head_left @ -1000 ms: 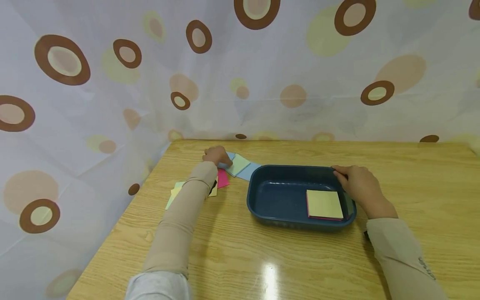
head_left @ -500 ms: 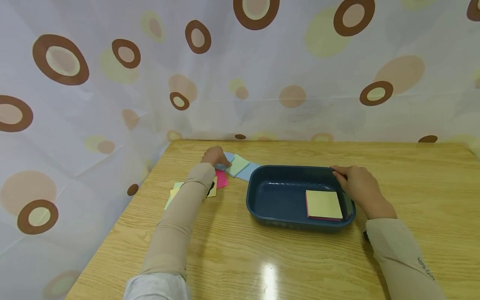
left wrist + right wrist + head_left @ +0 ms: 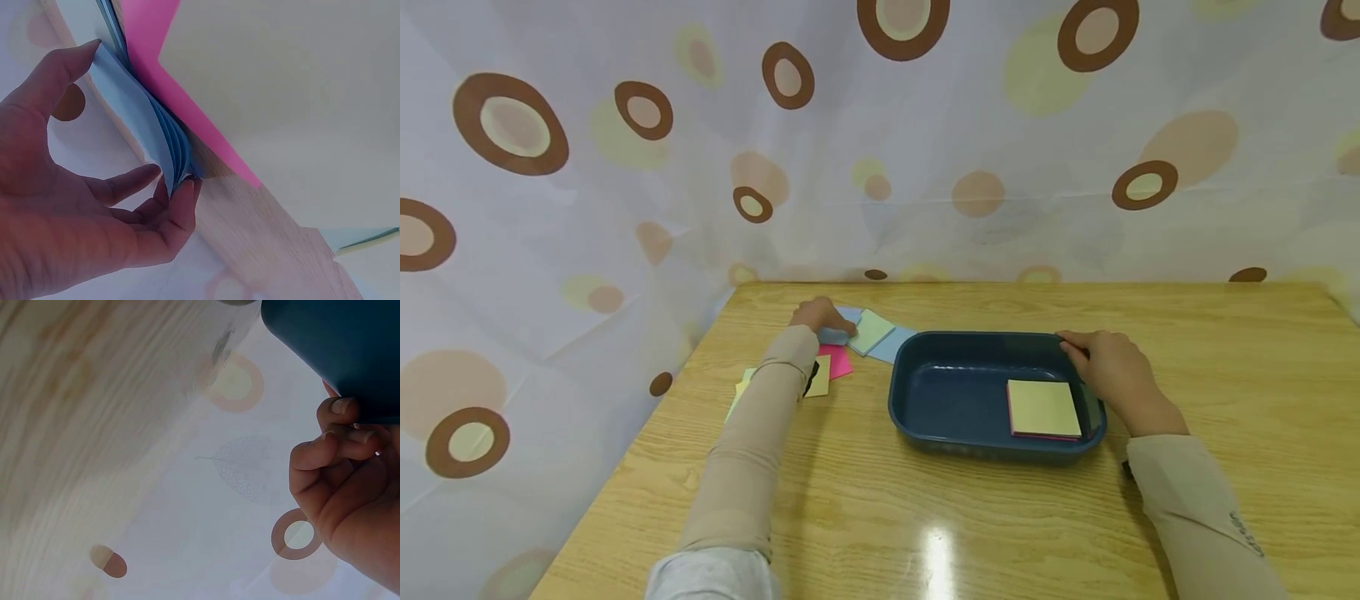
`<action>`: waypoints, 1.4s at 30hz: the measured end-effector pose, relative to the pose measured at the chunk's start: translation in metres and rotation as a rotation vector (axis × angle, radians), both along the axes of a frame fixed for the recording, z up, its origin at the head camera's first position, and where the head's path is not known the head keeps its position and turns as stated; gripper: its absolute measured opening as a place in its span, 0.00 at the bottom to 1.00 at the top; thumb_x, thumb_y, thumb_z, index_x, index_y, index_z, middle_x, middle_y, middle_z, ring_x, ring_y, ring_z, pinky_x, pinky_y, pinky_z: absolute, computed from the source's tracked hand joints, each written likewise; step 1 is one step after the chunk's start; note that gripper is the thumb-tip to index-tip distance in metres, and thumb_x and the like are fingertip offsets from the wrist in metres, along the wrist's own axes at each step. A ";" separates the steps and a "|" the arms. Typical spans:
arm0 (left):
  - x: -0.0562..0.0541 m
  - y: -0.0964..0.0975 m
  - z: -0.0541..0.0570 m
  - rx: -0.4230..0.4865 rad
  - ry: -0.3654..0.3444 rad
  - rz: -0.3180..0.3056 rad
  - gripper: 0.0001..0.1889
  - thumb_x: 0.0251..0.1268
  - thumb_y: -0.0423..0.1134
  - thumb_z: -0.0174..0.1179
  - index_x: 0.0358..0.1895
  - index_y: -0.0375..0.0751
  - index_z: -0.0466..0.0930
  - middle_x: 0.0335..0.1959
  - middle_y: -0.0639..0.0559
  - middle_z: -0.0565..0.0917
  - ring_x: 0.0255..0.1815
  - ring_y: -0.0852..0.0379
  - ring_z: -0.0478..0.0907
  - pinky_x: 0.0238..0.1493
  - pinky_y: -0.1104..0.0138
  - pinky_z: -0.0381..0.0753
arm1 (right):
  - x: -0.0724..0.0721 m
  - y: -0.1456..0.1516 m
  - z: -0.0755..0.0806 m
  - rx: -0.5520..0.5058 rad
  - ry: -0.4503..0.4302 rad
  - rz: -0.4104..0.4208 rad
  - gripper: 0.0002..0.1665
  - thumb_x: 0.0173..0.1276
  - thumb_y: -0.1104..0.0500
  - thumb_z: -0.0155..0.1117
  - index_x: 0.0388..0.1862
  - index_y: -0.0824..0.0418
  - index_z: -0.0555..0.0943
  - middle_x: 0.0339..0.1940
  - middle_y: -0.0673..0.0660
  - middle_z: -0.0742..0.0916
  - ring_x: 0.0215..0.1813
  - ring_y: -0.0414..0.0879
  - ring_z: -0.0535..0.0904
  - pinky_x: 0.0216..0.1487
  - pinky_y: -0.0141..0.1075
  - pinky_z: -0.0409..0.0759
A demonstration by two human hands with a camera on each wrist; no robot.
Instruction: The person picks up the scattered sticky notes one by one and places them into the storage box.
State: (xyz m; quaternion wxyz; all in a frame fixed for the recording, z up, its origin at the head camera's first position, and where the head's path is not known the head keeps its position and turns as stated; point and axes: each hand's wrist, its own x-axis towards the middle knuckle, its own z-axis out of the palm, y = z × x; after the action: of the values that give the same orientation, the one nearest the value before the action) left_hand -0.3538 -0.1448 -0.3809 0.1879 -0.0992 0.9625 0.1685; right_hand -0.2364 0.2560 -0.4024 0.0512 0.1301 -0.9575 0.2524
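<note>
The person's left hand (image 3: 822, 317) had shifted slightly left over the last second, and more of a light blue square paper pad (image 3: 130, 94) showed beneath it. Thumb and fingers were curled round that pad, pinching its edges so the sheets bowed; it seemed to be separating from its neighbours. It was left of the dark blue, rounded rectangular tray (image 3: 955, 400), near a bright pink paper square (image 3: 837, 363); whether it touched the wooden table (image 3: 850, 500) could not be told. The right hand (image 3: 1116, 371) still gripped the tray's far right corner.
</note>
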 end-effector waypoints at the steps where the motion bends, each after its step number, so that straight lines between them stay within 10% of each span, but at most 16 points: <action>1: 0.000 0.000 0.000 -0.004 -0.003 0.002 0.37 0.58 0.54 0.65 0.65 0.34 0.69 0.64 0.34 0.67 0.63 0.38 0.63 0.60 0.53 0.68 | 0.000 0.000 0.000 0.000 -0.001 0.000 0.22 0.75 0.61 0.52 0.63 0.72 0.72 0.10 0.52 0.71 0.12 0.42 0.62 0.16 0.34 0.61; 13: -0.002 -0.005 0.002 -0.074 -0.025 -0.002 0.30 0.58 0.54 0.64 0.59 0.39 0.76 0.60 0.43 0.74 0.47 0.49 0.70 0.52 0.58 0.74 | 0.002 0.000 0.002 0.014 0.005 0.005 0.22 0.75 0.61 0.52 0.63 0.72 0.72 0.10 0.52 0.71 0.12 0.42 0.62 0.16 0.34 0.61; 42: 0.000 -0.020 -0.001 -0.052 -0.042 -0.063 0.26 0.57 0.46 0.68 0.56 0.34 0.76 0.62 0.40 0.72 0.55 0.47 0.70 0.54 0.54 0.74 | 0.001 -0.002 0.001 0.017 -0.004 0.014 0.22 0.75 0.61 0.51 0.63 0.72 0.72 0.11 0.52 0.70 0.12 0.42 0.63 0.15 0.34 0.60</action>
State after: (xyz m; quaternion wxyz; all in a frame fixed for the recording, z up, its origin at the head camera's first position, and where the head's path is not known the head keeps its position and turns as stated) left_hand -0.3535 -0.1650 -0.3823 0.2106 -0.0773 0.9651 0.1354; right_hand -0.2355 0.2542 -0.4011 0.0463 0.1365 -0.9588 0.2447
